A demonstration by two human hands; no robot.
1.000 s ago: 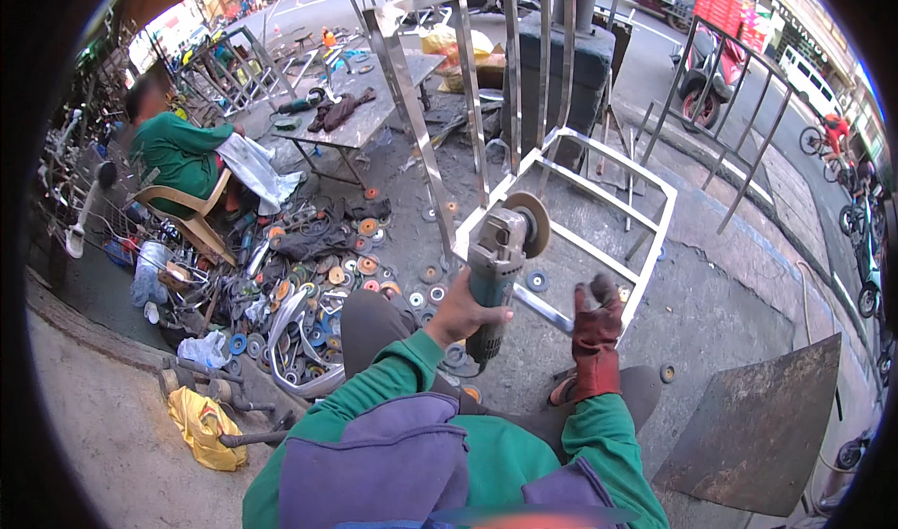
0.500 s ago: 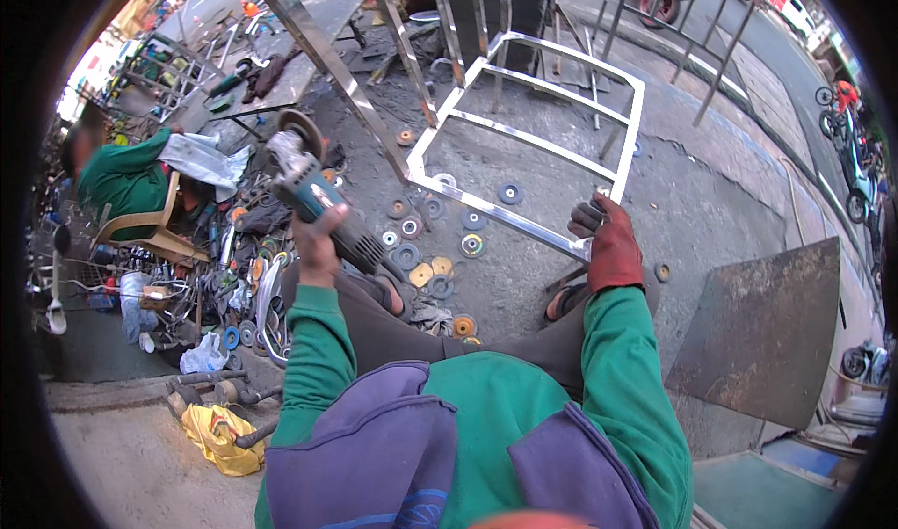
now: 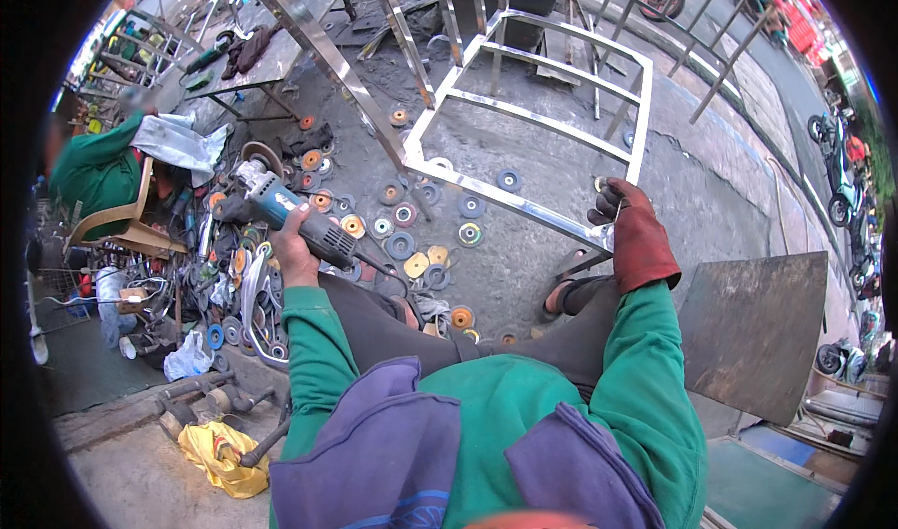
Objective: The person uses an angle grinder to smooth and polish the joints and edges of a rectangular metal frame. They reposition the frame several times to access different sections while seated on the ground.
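Note:
My bare left hand is wrapped around the body of a teal and grey angle grinder. The grinder's round disc points away from me, left of a shiny metal frame with curved crossbars and long upright legs. My right hand wears a red work glove with dark fingers. It is closed on the frame's near right corner. The grinder disc stands apart from the frame.
Several grinding discs lie scattered on the ground. A person in green sits at the left by a cluttered pile. A rusty metal sheet stands at right. A yellow bag lies at lower left. Parked motorcycles line the road.
My left hand has lowered the grinder and moved it left, away from the frame. My right hand stays at the frame's corner, now slightly farther right in view.

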